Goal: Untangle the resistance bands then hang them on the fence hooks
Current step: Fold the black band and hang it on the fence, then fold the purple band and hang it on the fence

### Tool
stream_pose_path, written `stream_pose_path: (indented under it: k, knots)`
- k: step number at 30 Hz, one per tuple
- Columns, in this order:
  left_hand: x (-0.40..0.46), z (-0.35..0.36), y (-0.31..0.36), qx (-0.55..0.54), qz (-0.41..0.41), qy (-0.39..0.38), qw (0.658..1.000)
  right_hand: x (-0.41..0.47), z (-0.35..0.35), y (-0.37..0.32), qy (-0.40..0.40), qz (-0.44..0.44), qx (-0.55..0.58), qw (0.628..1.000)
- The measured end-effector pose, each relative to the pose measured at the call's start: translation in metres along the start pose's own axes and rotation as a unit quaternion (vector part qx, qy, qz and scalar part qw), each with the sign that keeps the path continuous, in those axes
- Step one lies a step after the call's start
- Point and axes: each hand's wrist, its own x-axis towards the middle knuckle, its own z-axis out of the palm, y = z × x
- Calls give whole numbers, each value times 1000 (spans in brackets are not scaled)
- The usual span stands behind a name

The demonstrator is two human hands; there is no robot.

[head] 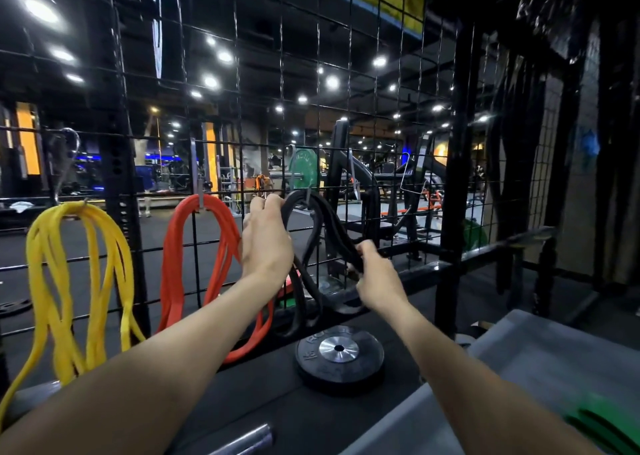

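The black resistance band [313,243] is draped over a hook [307,196] on the wire fence [346,73] at frame centre. Its upper loop is pinched by the left hand [265,243]; a lower strand is gripped by the right hand [375,274]. It is judged soft, stretchy and light, somewhat grippy — best taken near the top of a loop. Three hung bundles are counted — one yellow band [69,281] at left, one red band [204,264], one black. A green band [609,427] lies in a grey bin [540,368] at lower right.
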Motion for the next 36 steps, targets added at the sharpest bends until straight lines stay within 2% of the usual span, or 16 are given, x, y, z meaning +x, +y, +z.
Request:
stream_pose_path:
  k: [3, 7, 12, 17, 20, 23, 27, 33, 36]
  knots:
    - [0, 2, -1, 2, 8, -2, 1000, 0, -12, 10, -3, 31, 80, 996]
    - [-2, 1, 4, 23, 22, -10, 999, -4, -1, 15, 9, 8, 40, 999]
    - [-4, -1, 4, 48, 28, -9, 998, -6, 33, 3, -35, 6, 75, 997]
    - [-2, -4, 1, 65, 33, -6, 997, -1, 26, -4, 8, -18, 70, 997]
    - [-4, -6, 1, 74, 45, -7, 996, 0, 22, -11, 23, -23, 111, 993]
    - [-4, -4, 0, 77, 48, -13, 996, 0, 20, -16, -12, -40, 98, 994]
    - [-9, -6, 1, 76, 44, -40, 995, 0, 12, -16, -22, -5, 108, 994]
    - [-48, -7, 20, 65, 131, -69, 987, -20, -22, -6, 10, 17, 54, 998]
    - [-81, 9, 32, 15, 161, -125, 979, -45, -41, 12, 31, 15, 16, 999]
